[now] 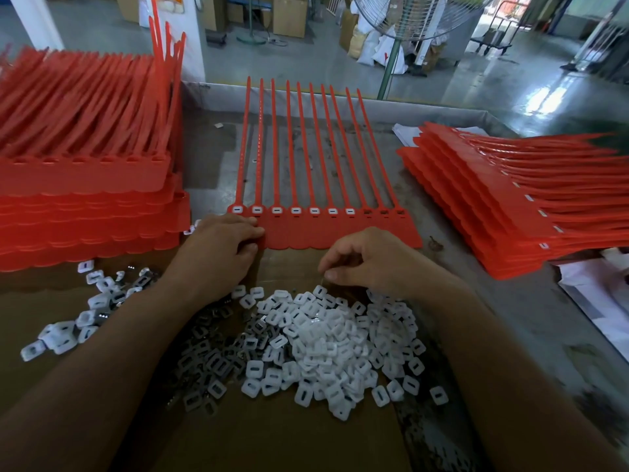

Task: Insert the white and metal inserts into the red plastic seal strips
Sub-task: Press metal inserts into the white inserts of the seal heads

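left hand (221, 248), fingers together, presses red seal strip (340, 229); right hand (369, 262) fingertips curl over white inserts (340, 338), pinch unclear.

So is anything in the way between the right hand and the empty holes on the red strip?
Nothing visible. Only the seal strip's flat red tab lies between the right hand and the three empty sockets.
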Demonstrator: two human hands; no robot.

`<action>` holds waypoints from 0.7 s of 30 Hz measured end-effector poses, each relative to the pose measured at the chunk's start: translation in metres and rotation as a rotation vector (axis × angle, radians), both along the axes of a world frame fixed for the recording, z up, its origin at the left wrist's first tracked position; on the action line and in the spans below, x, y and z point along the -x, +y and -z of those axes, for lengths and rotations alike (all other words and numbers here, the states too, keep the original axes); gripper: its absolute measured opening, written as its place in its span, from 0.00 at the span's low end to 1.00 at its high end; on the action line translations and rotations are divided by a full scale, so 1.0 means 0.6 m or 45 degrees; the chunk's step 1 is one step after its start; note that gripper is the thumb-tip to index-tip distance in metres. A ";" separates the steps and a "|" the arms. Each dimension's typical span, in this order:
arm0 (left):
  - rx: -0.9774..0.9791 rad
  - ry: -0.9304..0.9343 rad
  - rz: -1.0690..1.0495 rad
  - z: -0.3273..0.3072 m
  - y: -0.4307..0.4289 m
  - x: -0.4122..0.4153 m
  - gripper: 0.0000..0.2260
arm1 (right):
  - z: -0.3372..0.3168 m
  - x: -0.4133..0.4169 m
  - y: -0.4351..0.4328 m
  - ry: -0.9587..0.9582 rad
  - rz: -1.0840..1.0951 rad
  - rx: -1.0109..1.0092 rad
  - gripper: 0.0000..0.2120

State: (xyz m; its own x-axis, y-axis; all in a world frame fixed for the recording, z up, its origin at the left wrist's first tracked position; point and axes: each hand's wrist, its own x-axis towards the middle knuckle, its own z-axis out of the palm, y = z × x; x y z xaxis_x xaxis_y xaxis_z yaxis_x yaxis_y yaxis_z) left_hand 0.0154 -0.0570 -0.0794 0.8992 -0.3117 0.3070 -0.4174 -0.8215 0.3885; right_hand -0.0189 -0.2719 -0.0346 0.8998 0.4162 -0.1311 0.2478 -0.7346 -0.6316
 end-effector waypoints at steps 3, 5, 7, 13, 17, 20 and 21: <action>0.001 -0.008 0.000 -0.001 0.000 0.001 0.14 | 0.001 0.004 0.006 0.003 -0.061 -0.007 0.06; 0.012 -0.001 -0.008 -0.001 0.000 0.002 0.14 | 0.004 0.006 0.010 -0.003 -0.090 -0.002 0.06; 0.007 0.004 -0.009 -0.001 0.000 0.002 0.14 | 0.006 0.006 0.012 -0.004 -0.115 0.016 0.07; 0.007 -0.010 -0.001 -0.004 -0.001 0.002 0.13 | 0.005 0.004 0.012 0.023 -0.096 0.002 0.11; 0.012 0.001 -0.004 -0.004 0.000 0.002 0.14 | 0.004 0.003 0.009 0.048 -0.049 -0.048 0.12; 0.012 0.005 -0.006 -0.004 0.000 0.001 0.14 | 0.002 0.001 0.004 0.051 -0.035 -0.082 0.12; 0.012 0.007 -0.005 -0.005 0.000 0.000 0.14 | 0.002 0.001 0.003 0.046 -0.029 -0.094 0.12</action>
